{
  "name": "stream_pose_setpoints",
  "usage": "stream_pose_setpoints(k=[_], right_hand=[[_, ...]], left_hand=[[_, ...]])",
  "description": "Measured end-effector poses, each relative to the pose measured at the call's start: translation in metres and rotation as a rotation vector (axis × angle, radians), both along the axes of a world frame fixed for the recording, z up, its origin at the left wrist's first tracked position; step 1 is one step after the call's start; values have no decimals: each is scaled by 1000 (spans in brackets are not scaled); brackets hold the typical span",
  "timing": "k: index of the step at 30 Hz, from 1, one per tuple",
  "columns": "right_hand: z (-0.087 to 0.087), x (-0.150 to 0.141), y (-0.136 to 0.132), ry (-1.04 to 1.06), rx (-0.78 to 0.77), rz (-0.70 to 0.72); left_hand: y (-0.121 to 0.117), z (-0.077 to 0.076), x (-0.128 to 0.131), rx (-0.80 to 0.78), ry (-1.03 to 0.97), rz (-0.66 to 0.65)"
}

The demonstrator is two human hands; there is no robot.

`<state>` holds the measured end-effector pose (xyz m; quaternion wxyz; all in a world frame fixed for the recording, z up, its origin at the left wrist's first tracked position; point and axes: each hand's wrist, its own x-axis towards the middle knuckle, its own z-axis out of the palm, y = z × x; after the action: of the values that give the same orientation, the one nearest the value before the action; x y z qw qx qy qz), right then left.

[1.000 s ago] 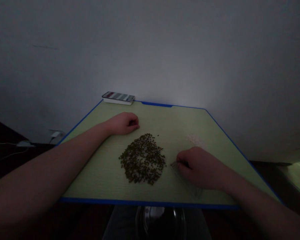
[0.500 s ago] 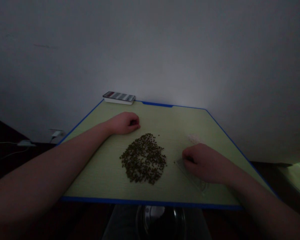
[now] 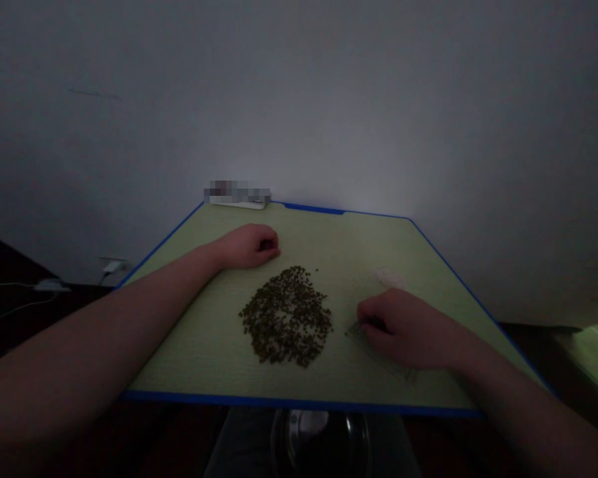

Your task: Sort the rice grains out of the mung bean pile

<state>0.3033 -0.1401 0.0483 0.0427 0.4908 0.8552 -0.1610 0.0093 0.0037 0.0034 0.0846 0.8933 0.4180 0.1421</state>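
Note:
My left hand [image 3: 248,245] rests on the green tabletop [image 3: 194,352] with its fingers curled and holding nothing. It lies just above a low heap of small dark green beans [image 3: 286,317], not touching them. My right hand [image 3: 401,328] sits to the right of the heap, its fingertips pinched at the edge of a clear plastic bag [image 3: 363,338]. Most of the flat bag lies under that hand and is hard to see in the dim light.
A pale patch of fine white grains [image 3: 386,277] lies on the table beyond my right hand. A phone [image 3: 236,194] on a white base sits at the far edge. Below the near blue edge stands a glass bowl [image 3: 321,445].
My right hand has shifted slightly left, drawing the bag's edge with it. My left hand and the bean heap have not visibly moved.

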Motion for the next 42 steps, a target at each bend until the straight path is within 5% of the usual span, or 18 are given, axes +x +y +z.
stream_pose_setpoints(k=[15, 22, 32, 42], right_hand=[[-7, 7, 15, -110, 186, -97], [-2, -1, 8, -27, 66, 44], [-6, -17, -1, -1, 99, 202], [-7, -18, 1, -80, 150, 41]], left_hand=[[0, 0, 0, 18, 6, -9], [-1, 0, 0, 5, -5, -4], [0, 1, 0, 12, 0, -9], [-1, 1, 1, 1, 0, -2]])
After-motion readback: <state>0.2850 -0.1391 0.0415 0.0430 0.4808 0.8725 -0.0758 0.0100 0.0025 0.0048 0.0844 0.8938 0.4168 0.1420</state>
